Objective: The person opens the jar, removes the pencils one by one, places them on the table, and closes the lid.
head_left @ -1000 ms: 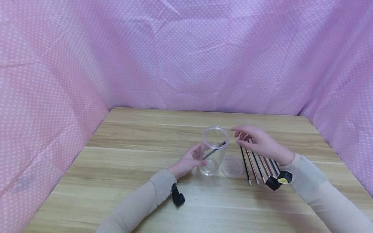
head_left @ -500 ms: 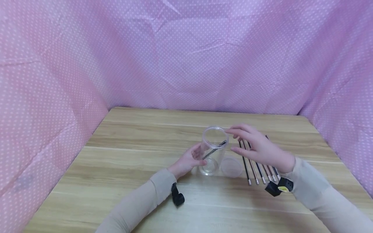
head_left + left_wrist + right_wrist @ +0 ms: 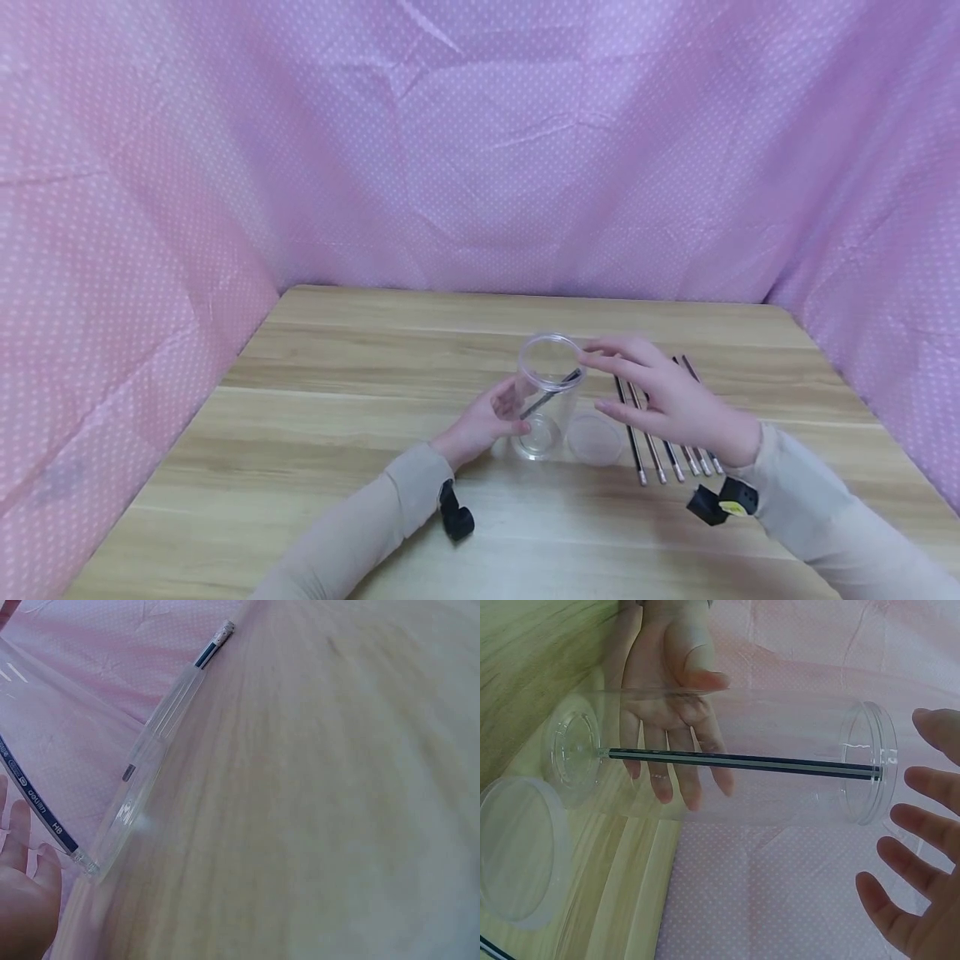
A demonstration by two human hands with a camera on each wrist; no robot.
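A clear plastic jar stands upright and uncapped on the wooden table. My left hand holds its lower left side, thumb in front and fingers reaching behind the wall. One dark pencil leans inside, its eraser end at the bottom; the left wrist view shows "HB" lettering on the pencil. Beside the rim is my right hand, palm toward the jar, fingers spread with nothing in them. In the right wrist view its fingertips point at the jar's mouth.
A translucent round lid lies flat just right of the jar. Several dark and reddish pencils lie side by side farther right, eraser ends toward me, partly under my right hand. Pink dotted cloth hangs around the table.
My right hand has moved left from over the pencils to the jar's rim, and its fingers have spread out. The left hand and jar stay in place.
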